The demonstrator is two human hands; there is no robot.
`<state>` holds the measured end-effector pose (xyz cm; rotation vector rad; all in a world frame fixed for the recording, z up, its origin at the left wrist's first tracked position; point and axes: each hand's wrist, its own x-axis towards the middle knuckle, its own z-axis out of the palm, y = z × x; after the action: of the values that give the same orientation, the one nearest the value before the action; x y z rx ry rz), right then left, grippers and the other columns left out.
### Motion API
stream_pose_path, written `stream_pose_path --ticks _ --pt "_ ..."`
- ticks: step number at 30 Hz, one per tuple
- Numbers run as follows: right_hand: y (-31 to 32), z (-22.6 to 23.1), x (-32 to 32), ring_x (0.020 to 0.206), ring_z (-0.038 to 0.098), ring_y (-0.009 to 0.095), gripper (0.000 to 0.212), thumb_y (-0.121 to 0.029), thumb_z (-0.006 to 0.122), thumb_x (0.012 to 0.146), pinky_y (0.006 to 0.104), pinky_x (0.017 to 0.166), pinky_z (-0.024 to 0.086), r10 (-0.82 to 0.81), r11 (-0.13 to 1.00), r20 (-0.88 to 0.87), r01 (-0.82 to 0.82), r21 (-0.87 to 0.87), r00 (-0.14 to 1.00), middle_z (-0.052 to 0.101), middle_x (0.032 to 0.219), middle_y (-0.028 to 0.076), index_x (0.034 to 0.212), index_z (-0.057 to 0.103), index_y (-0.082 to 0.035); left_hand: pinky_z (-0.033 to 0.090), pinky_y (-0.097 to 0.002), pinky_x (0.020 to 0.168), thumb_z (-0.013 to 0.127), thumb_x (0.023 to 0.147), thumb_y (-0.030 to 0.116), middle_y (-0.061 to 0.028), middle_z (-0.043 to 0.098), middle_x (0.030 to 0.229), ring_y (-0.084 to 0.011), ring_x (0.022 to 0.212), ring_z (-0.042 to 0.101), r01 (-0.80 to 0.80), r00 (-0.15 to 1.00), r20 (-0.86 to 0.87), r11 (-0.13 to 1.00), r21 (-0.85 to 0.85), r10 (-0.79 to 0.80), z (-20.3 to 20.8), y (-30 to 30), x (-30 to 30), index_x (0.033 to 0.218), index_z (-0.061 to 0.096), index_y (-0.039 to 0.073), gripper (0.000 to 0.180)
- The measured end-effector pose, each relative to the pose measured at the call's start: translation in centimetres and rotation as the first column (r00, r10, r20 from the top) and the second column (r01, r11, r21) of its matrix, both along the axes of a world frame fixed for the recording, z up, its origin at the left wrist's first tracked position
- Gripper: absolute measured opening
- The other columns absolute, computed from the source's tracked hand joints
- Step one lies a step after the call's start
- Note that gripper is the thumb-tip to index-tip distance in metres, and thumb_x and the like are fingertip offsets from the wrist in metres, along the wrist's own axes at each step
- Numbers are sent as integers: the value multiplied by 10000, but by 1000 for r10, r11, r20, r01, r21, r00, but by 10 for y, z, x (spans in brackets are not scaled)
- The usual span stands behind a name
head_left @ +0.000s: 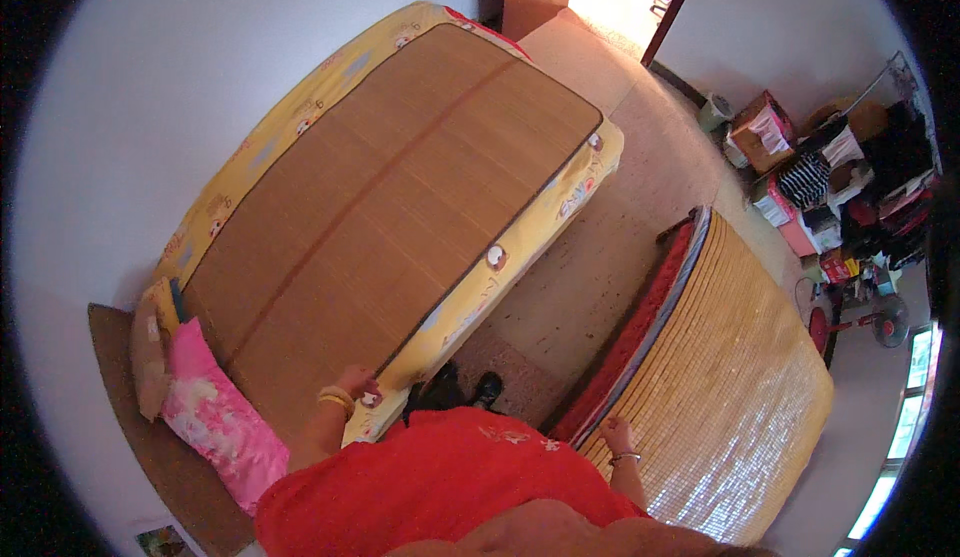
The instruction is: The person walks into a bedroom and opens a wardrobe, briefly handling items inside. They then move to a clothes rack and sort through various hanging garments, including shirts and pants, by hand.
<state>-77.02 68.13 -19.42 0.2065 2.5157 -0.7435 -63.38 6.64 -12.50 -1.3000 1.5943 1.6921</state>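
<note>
My left hand (357, 381), with a yellow bangle at its wrist, is at the near corner of a brown woven sleeping mat (400, 197). Its fingers look curled by the mat's dark edge; what is in them, if anything, is hidden. The mat lies flat on a bed in a yellow patterned cover (497, 269). To the right, my right hand (616, 435), wearing a bracelet, is closed over the edge of a shiny bamboo tile mat (730, 357). I cannot make out anything in it. That mat covers a second bed with a red side (645, 322).
A pink pillow (222, 407) rests at the left bed's near end. Between the beds runs a strip of floor (560, 282), with my dark shoe (488, 387) on it. Boxes and clothes (800, 177) are piled at the right wall, near a fan (888, 320). A doorway (620, 2) opens at the back.
</note>
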Motion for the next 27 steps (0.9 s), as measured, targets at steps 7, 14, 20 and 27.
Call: stream_pose_path --ticks 7,14,20,27 --pt "3 -1 -47 528 552 155 331 -126 565 665 277 462 440 58 997 63 -61 43 996 561 635 87 933 489 53 387 -331 416 492 767 254 -104 564 669 -232 529 543 -492 870 6 865 99 494 11 11 -71 768 528 29 228" --pt "6 13 -110 565 557 157 371 -147 613 661 271 497 450 -161 985 7 161 -67 987 565 680 98 962 481 27 418 -334 458 527 749 237 -107 558 682 -206 546 536 362 927 -6 898 -252 -375 -52 -24 -202 770 544 0 238" --pt "-18 46 -154 642 566 214 409 -258 624 646 315 569 460 -401 871 111 416 -260 909 581 712 119 944 507 -4 423 -321 461 512 730 163 -91 553 650 -166 559 539 138 973 -179 989 -57 -146 58 36 -363 784 532 8 165" --pt "78 69 -239 685 560 238 358 -296 574 707 387 613 460 -161 965 104 134 224 981 591 768 100 944 524 -34 415 -291 446 524 721 163 -64 539 685 -174 609 560 46 993 -105 997 -56 -52 32 108 -407 813 480 36 162"
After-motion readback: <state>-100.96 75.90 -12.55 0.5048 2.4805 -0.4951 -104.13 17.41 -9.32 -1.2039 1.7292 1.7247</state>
